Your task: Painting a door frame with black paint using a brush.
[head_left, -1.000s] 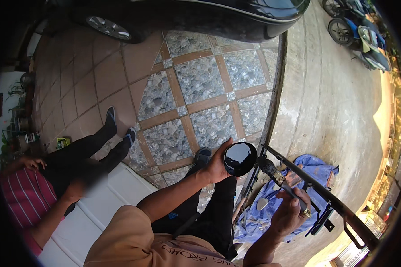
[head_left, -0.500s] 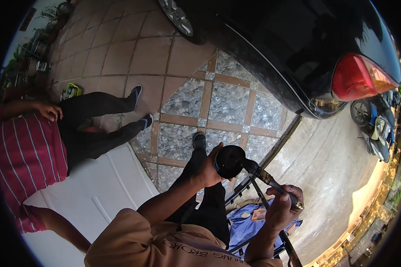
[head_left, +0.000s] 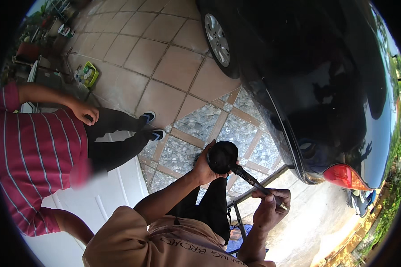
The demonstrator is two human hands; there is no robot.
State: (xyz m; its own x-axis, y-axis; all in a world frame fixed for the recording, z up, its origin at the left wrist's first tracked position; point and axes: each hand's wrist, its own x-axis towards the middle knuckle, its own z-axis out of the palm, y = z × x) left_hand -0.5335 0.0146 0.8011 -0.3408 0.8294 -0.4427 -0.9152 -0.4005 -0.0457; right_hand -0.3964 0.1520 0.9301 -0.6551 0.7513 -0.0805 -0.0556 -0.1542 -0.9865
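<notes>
My left hand (head_left: 202, 170) is closed around the side of a round black cup (head_left: 223, 155), whose dark mouth faces up toward me. In my right hand (head_left: 271, 210) is a paintbrush (head_left: 252, 181), gripped near the end of its handle between thumb and fingers. Its dark, paint-smeared head meets the lower right rim of the cup. I cannot make out what is inside the cup.
A person in a maroon striped shirt (head_left: 40, 151) is at my left, beside a ribbed white panel (head_left: 116, 191). A black car (head_left: 307, 75) stands ahead right. Below my hands are a black metal frame (head_left: 239, 218) and blue sheet (head_left: 234, 242). A yellow-green basket (head_left: 92, 74) sits far left.
My view has swung, bringing more of the car and the other person into sight. Both hands keep hold of the cup and paintbrush, with the brush head still at the rim.
</notes>
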